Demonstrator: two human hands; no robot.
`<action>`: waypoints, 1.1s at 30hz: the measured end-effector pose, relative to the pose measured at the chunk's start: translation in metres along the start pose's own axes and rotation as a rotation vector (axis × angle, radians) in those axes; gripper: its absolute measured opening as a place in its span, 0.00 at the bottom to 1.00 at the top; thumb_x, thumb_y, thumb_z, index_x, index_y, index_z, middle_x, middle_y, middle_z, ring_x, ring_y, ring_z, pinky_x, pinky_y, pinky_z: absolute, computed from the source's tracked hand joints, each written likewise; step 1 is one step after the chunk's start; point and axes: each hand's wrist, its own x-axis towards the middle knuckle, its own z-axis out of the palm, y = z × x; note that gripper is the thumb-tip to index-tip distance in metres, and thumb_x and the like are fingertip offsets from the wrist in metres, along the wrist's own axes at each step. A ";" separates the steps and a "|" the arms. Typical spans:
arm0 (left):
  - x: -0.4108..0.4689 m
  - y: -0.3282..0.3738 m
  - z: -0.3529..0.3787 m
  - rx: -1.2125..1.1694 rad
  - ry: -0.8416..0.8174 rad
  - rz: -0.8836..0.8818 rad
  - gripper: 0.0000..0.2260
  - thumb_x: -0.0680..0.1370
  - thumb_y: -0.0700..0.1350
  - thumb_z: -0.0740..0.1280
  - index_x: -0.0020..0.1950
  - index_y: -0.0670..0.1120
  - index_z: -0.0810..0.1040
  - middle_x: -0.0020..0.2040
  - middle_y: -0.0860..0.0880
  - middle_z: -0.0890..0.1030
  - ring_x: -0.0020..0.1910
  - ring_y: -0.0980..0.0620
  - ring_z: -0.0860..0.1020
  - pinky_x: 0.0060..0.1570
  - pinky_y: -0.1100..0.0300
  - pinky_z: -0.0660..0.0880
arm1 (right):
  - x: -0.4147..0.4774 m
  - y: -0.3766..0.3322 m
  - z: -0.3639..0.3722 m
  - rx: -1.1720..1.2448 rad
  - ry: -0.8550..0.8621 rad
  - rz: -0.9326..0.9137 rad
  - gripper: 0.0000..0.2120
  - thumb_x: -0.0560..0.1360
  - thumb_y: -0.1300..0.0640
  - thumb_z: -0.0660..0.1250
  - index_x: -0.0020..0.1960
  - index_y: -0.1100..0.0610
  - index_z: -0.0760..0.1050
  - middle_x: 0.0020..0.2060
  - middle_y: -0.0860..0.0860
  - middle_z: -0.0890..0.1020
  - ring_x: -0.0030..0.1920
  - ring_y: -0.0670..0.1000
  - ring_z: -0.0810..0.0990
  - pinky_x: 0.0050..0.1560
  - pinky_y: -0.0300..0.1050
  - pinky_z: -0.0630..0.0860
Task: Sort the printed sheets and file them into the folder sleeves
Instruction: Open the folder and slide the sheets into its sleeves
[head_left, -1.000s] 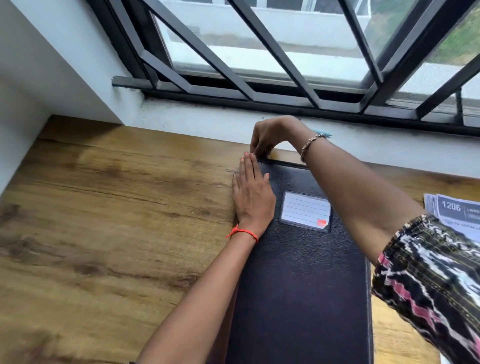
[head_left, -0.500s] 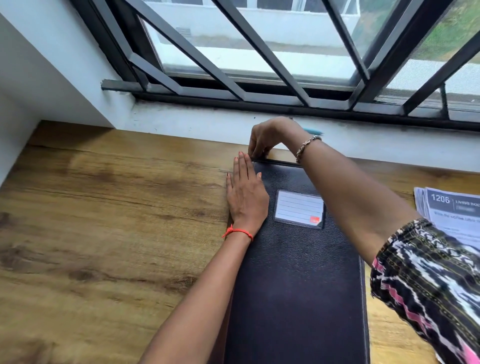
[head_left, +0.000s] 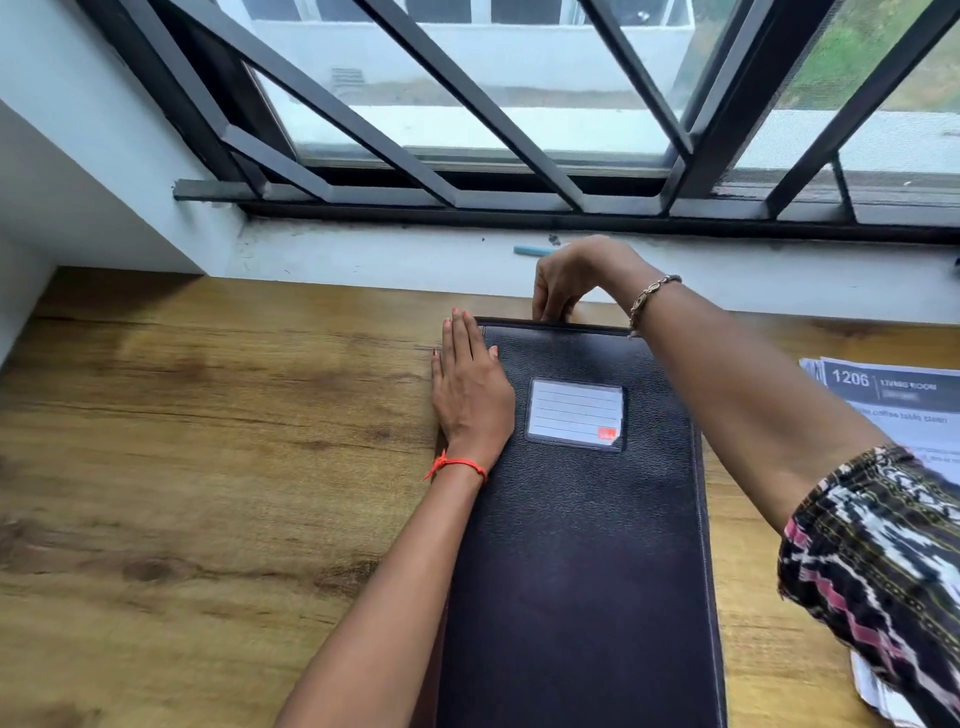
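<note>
A black closed folder (head_left: 576, 545) with a lined label pocket (head_left: 574, 414) lies lengthwise on the wooden table (head_left: 208, 441). My left hand (head_left: 470, 387) rests flat with straight fingers on the folder's far left corner. My right hand (head_left: 569, 283) reaches over the far edge, its fingers curled down and pinching something small at that edge; what it pinches is hidden. A stack of printed sheets (head_left: 898, 405) headed "1206" lies to the right, partly behind my right sleeve.
A white window ledge (head_left: 363, 260) with a small light-blue object (head_left: 535, 250) runs behind the table. Black window bars (head_left: 467, 104) rise above it. A white wall (head_left: 62, 171) bounds the table on the left.
My right hand has shifted to the right along the folder's far edge. My left hand stays flat on the same corner. The camera has tilted slightly.
</note>
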 end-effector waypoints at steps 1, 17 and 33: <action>0.000 0.000 0.000 -0.005 0.001 -0.001 0.23 0.83 0.46 0.48 0.77 0.42 0.48 0.78 0.46 0.50 0.77 0.50 0.49 0.73 0.55 0.49 | -0.003 0.004 -0.001 -0.001 -0.002 0.005 0.14 0.73 0.72 0.65 0.58 0.66 0.77 0.26 0.47 0.82 0.27 0.43 0.79 0.41 0.38 0.79; -0.001 0.011 0.002 0.025 0.056 -0.045 0.23 0.82 0.41 0.49 0.76 0.39 0.48 0.78 0.45 0.51 0.76 0.49 0.50 0.73 0.56 0.49 | -0.061 0.086 -0.002 0.143 0.056 0.046 0.12 0.73 0.71 0.66 0.56 0.68 0.78 0.29 0.47 0.83 0.28 0.43 0.79 0.34 0.33 0.78; -0.027 0.103 0.034 0.035 -0.110 0.478 0.30 0.77 0.58 0.45 0.73 0.43 0.65 0.71 0.41 0.67 0.73 0.44 0.63 0.72 0.48 0.54 | -0.097 0.109 0.024 0.344 0.281 0.005 0.16 0.72 0.72 0.66 0.59 0.72 0.74 0.19 0.44 0.78 0.20 0.38 0.74 0.25 0.29 0.71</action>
